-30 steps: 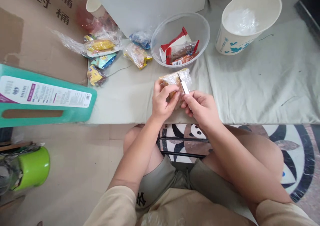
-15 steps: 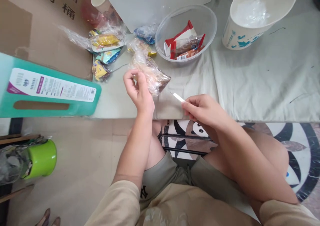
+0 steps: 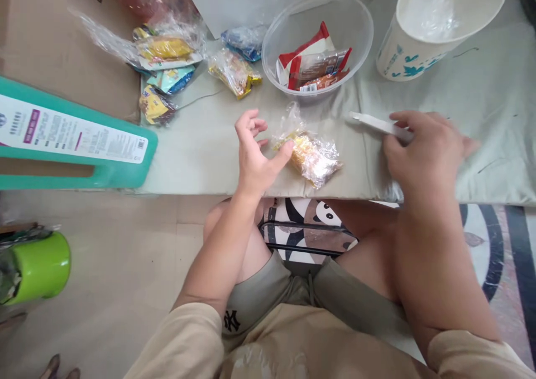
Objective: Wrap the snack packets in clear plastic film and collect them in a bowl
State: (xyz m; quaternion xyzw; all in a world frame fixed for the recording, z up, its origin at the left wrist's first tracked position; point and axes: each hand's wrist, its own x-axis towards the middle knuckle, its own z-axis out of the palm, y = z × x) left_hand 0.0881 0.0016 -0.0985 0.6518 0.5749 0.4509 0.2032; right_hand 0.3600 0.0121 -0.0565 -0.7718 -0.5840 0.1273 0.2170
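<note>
A snack in crinkled clear wrapping, yellow and brown (image 3: pixel 312 153), lies near the table's front edge. My left hand (image 3: pixel 259 156) is beside it with fingers spread; the thumb reaches over the wrapping's left end, and whether it touches I cannot tell. To the right, my right hand (image 3: pixel 427 150), slightly blurred, holds a slim white utility knife (image 3: pixel 379 123) pointing left, low over the cloth. Behind my left hand are another wrapped snack with yellow ends (image 3: pixel 235 73) and a blue packet (image 3: pixel 246 41). A clear plastic bowl (image 3: pixel 271 69) holds several red and white packets (image 3: pixel 314 61).
A paper bucket (image 3: pixel 391 52) with clear plastic inside stands at the back right. Several wrapped snacks (image 3: pixel 167 52) are piled at the left, by a cardboard box (image 3: pixel 54 44) and a green jug (image 3: pixel 138 150). On the floor stands a green bin (image 3: pixel 44 264).
My left hand has let go of the wrapped snack, which now lies further right and nearer the edge. My right hand has moved right and away from me with the knife. The view has shifted.
</note>
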